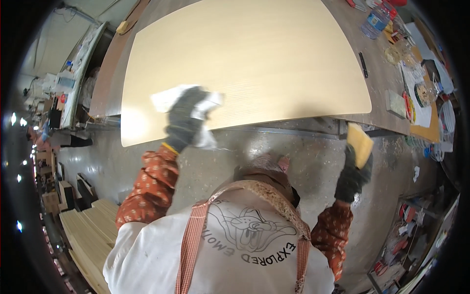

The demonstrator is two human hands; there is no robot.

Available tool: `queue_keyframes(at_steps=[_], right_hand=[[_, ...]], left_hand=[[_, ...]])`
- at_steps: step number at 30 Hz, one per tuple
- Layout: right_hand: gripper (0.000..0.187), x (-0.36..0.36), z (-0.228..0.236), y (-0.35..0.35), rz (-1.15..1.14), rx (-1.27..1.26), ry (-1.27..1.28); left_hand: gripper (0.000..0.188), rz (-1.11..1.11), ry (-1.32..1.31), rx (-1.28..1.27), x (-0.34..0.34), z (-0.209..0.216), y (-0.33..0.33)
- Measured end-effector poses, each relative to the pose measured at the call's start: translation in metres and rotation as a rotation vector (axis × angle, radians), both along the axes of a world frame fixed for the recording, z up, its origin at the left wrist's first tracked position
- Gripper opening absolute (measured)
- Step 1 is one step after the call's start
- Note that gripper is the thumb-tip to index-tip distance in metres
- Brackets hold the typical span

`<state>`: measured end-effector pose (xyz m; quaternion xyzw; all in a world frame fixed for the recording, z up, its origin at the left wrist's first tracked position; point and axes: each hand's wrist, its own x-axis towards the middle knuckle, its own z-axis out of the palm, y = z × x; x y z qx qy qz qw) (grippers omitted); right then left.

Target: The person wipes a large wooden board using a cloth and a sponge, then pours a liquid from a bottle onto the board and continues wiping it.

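Observation:
A large pale yellow panel with rounded corners lies flat on the table, its near edge reaching past the tabletop. My left hand, in a dark grey glove, is over the panel's near left part, closed on a white cloth that is blurred by motion; part of it hangs beyond the edge. Off the table to the right, my right hand wears a similar glove. It grips a yellow block, perhaps a sponge, held up just short of the table's near edge.
At the table's right lie a black pen-like object, a grey block, a plastic bottle and scattered papers and tools. Stacked boards rest at the lower left. A cluttered shelf stands at the lower right.

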<state>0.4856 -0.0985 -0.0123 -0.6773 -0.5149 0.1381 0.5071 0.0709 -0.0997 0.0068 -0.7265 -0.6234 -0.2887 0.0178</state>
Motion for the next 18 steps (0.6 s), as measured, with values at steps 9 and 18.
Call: queue_keyframes(at_steps=[9, 18], right_hand=[[0.04, 0.072, 0.021, 0.043, -0.101, 0.034, -0.01], [0.051, 0.171, 0.06, 0.207, -0.169, -0.056, -0.309]], left_hand=[[0.044, 0.632, 0.26, -0.056, -0.113, -0.019, -0.059], [0.045, 0.807, 0.185, -0.084, -0.081, -0.019, -0.045]])
